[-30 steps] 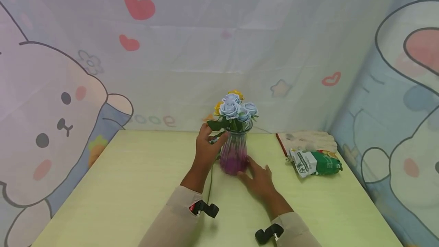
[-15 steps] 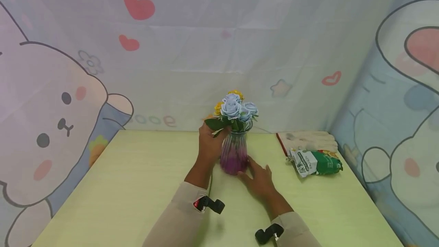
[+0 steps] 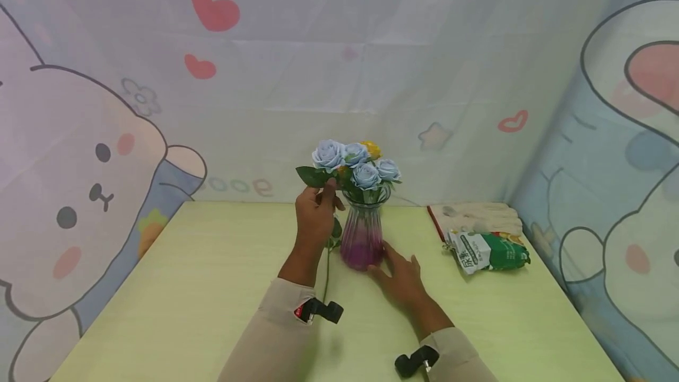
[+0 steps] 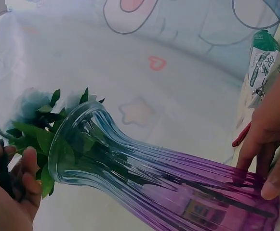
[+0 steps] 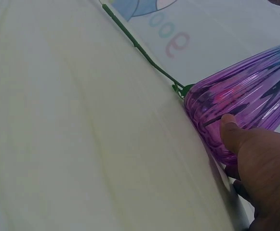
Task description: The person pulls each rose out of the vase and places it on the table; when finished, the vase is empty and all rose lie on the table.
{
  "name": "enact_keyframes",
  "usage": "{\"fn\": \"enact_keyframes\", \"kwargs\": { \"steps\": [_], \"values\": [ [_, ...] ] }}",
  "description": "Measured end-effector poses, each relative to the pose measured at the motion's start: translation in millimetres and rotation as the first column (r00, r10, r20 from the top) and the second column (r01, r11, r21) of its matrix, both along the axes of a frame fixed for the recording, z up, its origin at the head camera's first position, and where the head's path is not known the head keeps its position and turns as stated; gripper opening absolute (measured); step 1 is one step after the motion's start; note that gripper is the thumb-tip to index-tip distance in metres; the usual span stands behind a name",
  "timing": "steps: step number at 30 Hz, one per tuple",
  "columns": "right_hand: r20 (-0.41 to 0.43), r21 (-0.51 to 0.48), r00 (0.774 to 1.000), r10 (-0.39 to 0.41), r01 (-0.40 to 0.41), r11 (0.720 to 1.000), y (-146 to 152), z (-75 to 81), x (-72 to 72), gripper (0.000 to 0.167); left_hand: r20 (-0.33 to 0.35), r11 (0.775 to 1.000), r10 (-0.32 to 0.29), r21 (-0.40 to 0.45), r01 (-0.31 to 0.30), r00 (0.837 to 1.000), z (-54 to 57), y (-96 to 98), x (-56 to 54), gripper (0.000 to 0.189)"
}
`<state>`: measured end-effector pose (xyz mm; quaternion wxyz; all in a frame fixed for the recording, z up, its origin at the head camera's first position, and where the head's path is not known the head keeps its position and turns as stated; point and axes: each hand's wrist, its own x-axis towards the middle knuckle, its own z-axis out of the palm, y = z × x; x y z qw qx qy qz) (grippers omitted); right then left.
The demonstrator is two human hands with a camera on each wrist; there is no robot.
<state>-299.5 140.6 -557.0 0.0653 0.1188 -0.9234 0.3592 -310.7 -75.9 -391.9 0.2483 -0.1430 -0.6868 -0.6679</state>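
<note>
A ribbed glass vase [image 3: 362,240], clear at the neck and purple at the base, stands upright with several blue and yellow artificial roses in it. My left hand [image 3: 315,214] is left of the vase mouth and pinches a blue rose [image 3: 329,155] below its bloom, beside a broad green leaf [image 3: 312,176]. In the left wrist view its stem is partly hidden by the fingers [image 4: 30,166]. Low on the vase, my right hand [image 3: 401,279] holds the base, thumb in front; the right wrist view shows this thumb [image 5: 230,132] against the purple glass.
Another green flower stem [image 3: 326,279] lies on the pale yellow table [image 3: 223,287], left of the vase. At the right are a green and white packet [image 3: 488,252] and a white glove [image 3: 474,217] with a red cuff edge. A printed cloth [image 3: 297,75] hangs behind.
The left hand went in toward the vase mouth, then back left with a blue rose, which now leans out left of the other blooms. The right hand and vase have stayed put.
</note>
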Motion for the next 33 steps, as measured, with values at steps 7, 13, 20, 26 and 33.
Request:
{"fn": "enact_keyframes", "kwargs": {
  "steps": [7, 13, 20, 26, 33],
  "values": [
    [0.01, 0.006, 1.0, -0.006, 0.006, 1.0, -0.2, 1.1, 0.3, 0.082, -0.036, 0.969, -0.171, 0.177, 0.174, 0.985, 5.6, 1.1, -1.6, 0.039],
    [0.005, 0.01, 1.0, -0.003, 0.003, 1.0, -0.5, 1.3, 0.0, 0.082, -0.075, 0.917, -0.308, 0.241, 0.317, 0.949, 6.7, -9.0, -4.5, 0.042],
    [-0.014, 0.023, 1.0, -0.008, 0.008, 1.0, 0.9, -2.6, -2.3, 0.082, -0.164, 0.821, -0.455, 0.303, 0.483, 0.875, -2.7, -19.3, -9.8, 0.019],
    [-0.008, 0.026, 1.0, -0.005, 0.006, 1.0, 0.9, -2.6, -2.4, 0.082, -0.166, 0.788, -0.447, 0.391, 0.475, 0.879, -8.4, -18.1, -11.0, 0.043],
    [-0.01, 0.024, 1.0, -0.007, 0.008, 1.0, 0.5, -0.6, -0.6, 0.081, -0.059, 0.905, -0.333, 0.262, 0.336, 0.941, -9.3, -17.2, -8.7, 0.035]
  ]
}}
